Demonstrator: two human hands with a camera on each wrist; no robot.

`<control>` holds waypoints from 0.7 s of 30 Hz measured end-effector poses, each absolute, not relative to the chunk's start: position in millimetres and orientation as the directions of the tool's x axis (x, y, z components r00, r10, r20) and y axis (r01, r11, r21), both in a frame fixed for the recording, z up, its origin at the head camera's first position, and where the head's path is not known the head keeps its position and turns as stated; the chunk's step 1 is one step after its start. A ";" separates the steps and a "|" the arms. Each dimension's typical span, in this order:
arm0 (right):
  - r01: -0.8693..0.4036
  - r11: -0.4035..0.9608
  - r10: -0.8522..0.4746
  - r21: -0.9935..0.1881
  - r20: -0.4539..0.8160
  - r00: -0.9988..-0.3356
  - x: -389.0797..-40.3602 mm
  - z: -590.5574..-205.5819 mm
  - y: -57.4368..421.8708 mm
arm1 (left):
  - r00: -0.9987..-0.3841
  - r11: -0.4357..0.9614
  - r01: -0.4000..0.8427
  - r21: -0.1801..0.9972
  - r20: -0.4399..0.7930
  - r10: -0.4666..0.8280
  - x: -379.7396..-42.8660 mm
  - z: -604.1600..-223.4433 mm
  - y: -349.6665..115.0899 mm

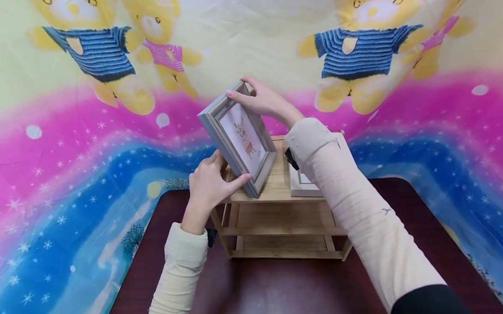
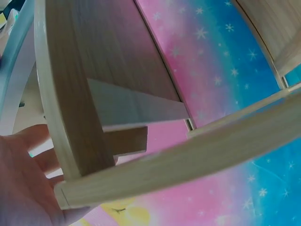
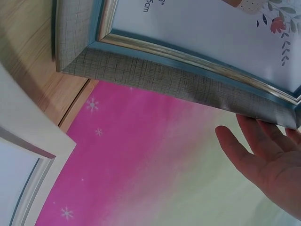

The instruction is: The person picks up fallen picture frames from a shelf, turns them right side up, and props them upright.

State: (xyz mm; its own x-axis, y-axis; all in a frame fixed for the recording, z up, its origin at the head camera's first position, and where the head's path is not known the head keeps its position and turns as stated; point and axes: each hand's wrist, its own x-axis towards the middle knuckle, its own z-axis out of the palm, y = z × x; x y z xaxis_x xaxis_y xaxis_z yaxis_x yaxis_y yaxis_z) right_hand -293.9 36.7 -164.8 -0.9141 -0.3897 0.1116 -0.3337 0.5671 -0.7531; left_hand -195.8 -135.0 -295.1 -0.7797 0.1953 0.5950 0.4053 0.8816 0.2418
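A grey picture frame [image 1: 245,136] with a potted-plant print tilts over the left part of a wooden shelf's top [image 1: 278,170]. My right hand [image 1: 266,100] grips its upper end, thumb on the front and fingers round the far edge. Low on the frame's left side, my left hand [image 1: 211,182] holds it with the thumb across the front corner. In the right wrist view, fingertips of the right hand [image 3: 270,157] meet the frame's textured border [image 3: 155,77]. The left wrist view has the left hand [image 2: 23,174] beside the shelf's corner, its fingers partly hidden behind the wood.
A second, pale picture frame [image 1: 300,188] lies on the right of the shelf top, partly covered by my right sleeve [image 1: 348,195]. Lower shelf boards [image 1: 278,216] sit underneath. The shelf stands on a dark red table [image 1: 281,290], with a bear-print cloth [image 1: 247,46] behind.
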 end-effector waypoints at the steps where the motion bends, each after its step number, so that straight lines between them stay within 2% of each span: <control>1: -0.333 0.570 -0.388 -0.751 0.111 -0.915 -293.9 -164.4 37.8 | -0.788 0.881 0.404 0.245 0.582 0.199 -196.2 -294.0 -135.7; 12: -0.350 0.613 -0.391 -0.709 0.113 -0.914 -293.9 -161.5 48.7 | -0.888 0.880 0.364 0.304 0.400 0.229 -202.2 -283.3 -149.1; 21: -0.345 0.634 -0.385 -0.692 0.104 -0.917 -293.8 -162.9 54.9 | -0.891 0.829 0.413 0.377 0.354 0.283 -210.1 -283.3 -161.0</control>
